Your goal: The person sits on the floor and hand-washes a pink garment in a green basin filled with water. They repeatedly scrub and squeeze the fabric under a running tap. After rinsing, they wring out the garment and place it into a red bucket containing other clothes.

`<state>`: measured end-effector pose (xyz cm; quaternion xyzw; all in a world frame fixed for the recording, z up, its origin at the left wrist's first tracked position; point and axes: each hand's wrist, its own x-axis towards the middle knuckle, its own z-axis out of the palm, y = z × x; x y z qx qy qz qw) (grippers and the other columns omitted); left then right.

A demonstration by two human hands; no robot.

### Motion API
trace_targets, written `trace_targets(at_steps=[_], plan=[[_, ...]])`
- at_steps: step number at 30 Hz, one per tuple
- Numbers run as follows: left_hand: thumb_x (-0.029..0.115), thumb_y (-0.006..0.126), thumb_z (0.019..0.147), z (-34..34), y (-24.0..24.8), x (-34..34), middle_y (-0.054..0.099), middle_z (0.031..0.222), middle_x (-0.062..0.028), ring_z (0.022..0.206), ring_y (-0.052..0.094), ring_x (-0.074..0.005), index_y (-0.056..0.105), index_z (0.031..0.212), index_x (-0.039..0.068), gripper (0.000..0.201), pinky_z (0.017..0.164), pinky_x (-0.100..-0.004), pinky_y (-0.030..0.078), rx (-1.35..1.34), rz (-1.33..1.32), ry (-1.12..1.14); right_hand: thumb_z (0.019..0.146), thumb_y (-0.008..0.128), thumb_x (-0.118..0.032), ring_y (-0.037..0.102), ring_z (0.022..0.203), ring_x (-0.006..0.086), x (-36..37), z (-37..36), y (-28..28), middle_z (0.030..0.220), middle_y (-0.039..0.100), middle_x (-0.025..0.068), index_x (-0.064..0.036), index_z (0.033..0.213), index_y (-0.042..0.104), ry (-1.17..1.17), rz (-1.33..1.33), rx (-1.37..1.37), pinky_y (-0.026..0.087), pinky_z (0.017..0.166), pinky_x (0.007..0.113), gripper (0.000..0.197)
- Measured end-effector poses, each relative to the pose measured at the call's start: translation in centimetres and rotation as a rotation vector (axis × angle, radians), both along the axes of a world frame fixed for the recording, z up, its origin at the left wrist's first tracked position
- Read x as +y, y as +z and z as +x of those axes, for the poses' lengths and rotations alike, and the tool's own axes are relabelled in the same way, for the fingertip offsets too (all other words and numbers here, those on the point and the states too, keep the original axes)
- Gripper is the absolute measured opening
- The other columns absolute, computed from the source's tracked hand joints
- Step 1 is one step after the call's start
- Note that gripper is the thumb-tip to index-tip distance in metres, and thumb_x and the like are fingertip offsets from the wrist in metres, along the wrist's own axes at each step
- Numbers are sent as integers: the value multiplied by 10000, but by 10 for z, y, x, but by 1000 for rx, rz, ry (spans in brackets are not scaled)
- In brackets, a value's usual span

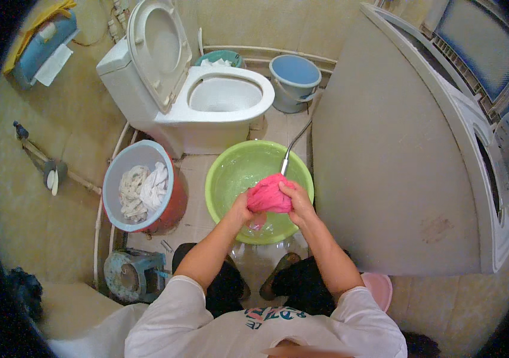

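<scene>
A bunched, wet-looking pink cloth is held over a round green basin with water in it. My left hand grips the cloth at its left end. At its right end my right hand is closed round it, with the thumb on top. A metal shower hose reaches over the basin's far rim, its silver end just beyond the cloth. Whether the cloth is a garment or a rag, I cannot tell. Its underside is hidden.
Left of the basin stands a bucket with white cloths. Beyond are a toilet with its lid up and a blue-grey bucket. A tall washing machine closes off the right. A small blue stool sits near left, a pink basin near right.
</scene>
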<state>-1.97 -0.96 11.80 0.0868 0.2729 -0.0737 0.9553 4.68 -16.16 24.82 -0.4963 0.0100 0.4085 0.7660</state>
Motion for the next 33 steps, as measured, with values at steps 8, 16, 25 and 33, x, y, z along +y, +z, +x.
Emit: trace_targets(at_steps=[8,16,25,33], plan=[[327,348,952,-9,53,-13,578,1153,-119,1064,554,-290,515,1165,98,354,947,-479,426,49,0,50,864,586,-151,590,963,227,4,40,-34,1064,594,111,-28,1111,523,-152,255,258,496,839,362,283],[227,487,842,-17,90,-28,563,1165,-119,1038,567,-299,515,1171,113,349,881,-508,466,45,107,199,871,546,-104,577,1017,241,11,52,-63,1092,596,119,-22,1136,531,-221,209,172,453,927,386,278],[184,537,760,-15,114,-40,506,1236,-137,1147,481,-319,478,1199,54,461,1020,-490,343,-147,12,220,901,510,-254,558,1057,256,7,57,-81,1146,589,97,-38,1171,531,-49,356,135,423,956,416,346],[209,524,761,-20,98,-52,487,1242,-131,1136,480,-300,470,1196,82,457,1004,-478,353,-168,-49,283,889,250,-618,455,1172,300,17,20,-74,1280,491,117,-102,1288,430,219,404,475,357,989,494,677]])
